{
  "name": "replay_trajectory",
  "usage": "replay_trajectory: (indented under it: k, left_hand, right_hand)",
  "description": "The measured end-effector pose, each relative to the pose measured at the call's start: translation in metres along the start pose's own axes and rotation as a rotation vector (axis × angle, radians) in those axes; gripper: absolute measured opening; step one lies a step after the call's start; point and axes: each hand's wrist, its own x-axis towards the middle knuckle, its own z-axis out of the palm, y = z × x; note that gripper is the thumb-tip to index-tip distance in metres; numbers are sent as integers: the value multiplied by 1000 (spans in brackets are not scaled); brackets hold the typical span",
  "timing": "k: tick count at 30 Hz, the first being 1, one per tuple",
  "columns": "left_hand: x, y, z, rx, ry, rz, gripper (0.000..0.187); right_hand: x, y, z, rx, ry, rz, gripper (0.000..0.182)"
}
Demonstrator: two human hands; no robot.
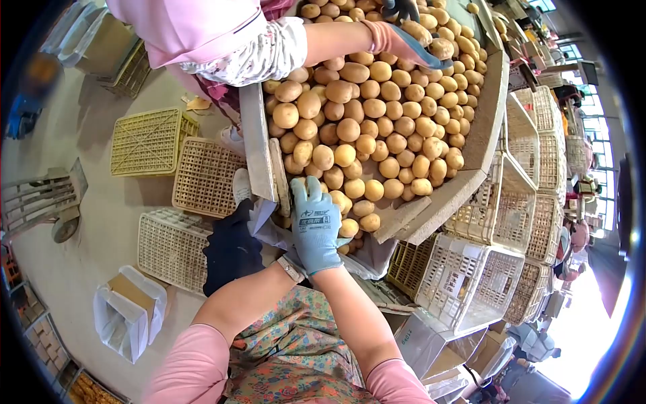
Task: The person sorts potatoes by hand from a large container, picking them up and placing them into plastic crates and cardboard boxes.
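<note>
My right hand (315, 225), in a light blue work glove with dark print, lies over the near end of the potato (348, 130) heap. Its fingers point away from me, slightly apart, and reach the potatoes beside a narrow wooden board (279, 175). My left forearm (252, 293) comes in from the left with a band at the wrist; the left hand itself is mostly hidden beneath the right one. A pale plastic bag (269, 232) hangs at the opening below the tabletop. Several potatoes (360, 217) lie right of my glove.
A co-worker's orange-and-blue gloved hand (410, 44) is at potatoes farther up; a dark glove (401, 8) is beyond. Boards (464, 185) edge the table. Plastic crates (464, 279) stack at right; others (205, 176) and a lined box (131, 313) stand left.
</note>
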Motion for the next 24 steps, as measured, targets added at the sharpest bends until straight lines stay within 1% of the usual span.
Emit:
replay_trajectory:
  k: [5, 7, 8, 10, 11, 13, 14, 15, 17, 18, 19, 21, 22, 23, 24]
  left_hand:
    - [-1, 1, 3, -38, 18, 15, 75]
    - [0, 2, 4, -45, 18, 23, 75]
    - [0, 3, 4, -50, 20, 23, 75]
    - [1, 4, 5, -51, 16, 35, 75]
    - [1, 5, 5, -56, 16, 37, 75]
    - [2, 6, 4, -74, 13, 42, 75]
    - [4, 6, 4, -79, 6, 43, 75]
    - [5, 6, 2, -88, 4, 42, 75]
    - [7, 6, -1, -121, 0, 38, 75]
    - [7, 5, -4, -146, -5, 43, 75]
    - [8, 4, -10, -190, -12, 43, 75]
    - [13, -1, -17, -316, -54, 60, 75]
    - [8, 3, -18, -248, -5, -15, 76]
    - [10, 2, -21, -281, -40, -56, 74]
    - [12, 1, -25, -312, -74, -99, 72]
  right_hand:
    - [10, -1, 5, -74, 16, -87, 54]
    - [14, -5, 5, -199, 7, -63, 44]
    - [14, -5, 5, -195, 11, -66, 44]
    - [16, -5, 4, -167, 1, -36, 38]
    - [18, -6, -7, -150, -110, -8, 33]
    - [15, -3, -16, -213, -138, -52, 30]
    - [9, 3, -5, -178, -9, -85, 30]
    - [8, 10, 4, -178, 4, -86, 30]
    - [3, 24, 13, 110, 198, -183, 27]
    - [1, 24, -6, 293, 145, -106, 22]
    - [-4, 24, -15, 290, 143, -109, 22]
    - [-16, 31, -25, 729, 334, 88, 18]
    - [-14, 40, -27, 599, 376, -56, 21]
    - [-13, 45, -30, 1180, 172, 246, 20]
    - [-7, 45, -29, 1317, 97, 301, 18]
